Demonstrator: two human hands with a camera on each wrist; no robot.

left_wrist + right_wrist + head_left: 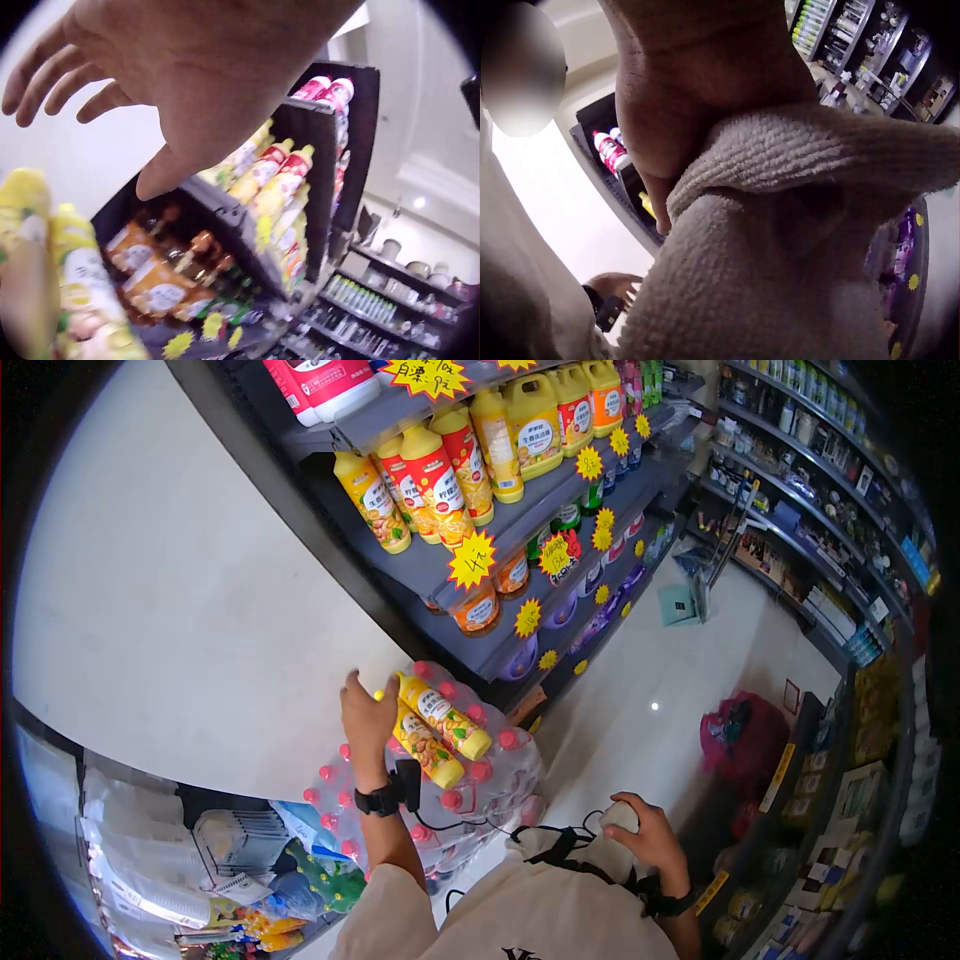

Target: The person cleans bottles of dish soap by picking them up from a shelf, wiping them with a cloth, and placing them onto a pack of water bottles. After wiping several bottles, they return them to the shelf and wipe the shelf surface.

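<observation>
My left hand [368, 712], its fingers spread and apart from the shelf goods, hovers beside two yellow bottles with food pictures on their labels. One bottle [443, 715] lies next to the other bottle [426, 746], both slanting on top of plastic-wrapped packs of red-capped bottles [508, 739]. In the left wrist view the left hand [187, 82] shows nothing in its grasp. Close to my body, my right hand [655, 838] grips a bunched, light ribbed cloth [780, 150]. Folds of the cloth hide most of its fingers in the right wrist view.
A dark shelf [400, 565] beyond the packs carries yellow bottles [440, 480] and star-shaped price tags [471, 560]. A white panel [200, 580] stands at left. Tiled floor [620, 690] runs right, with a pink bag [745, 740] beside more shelving.
</observation>
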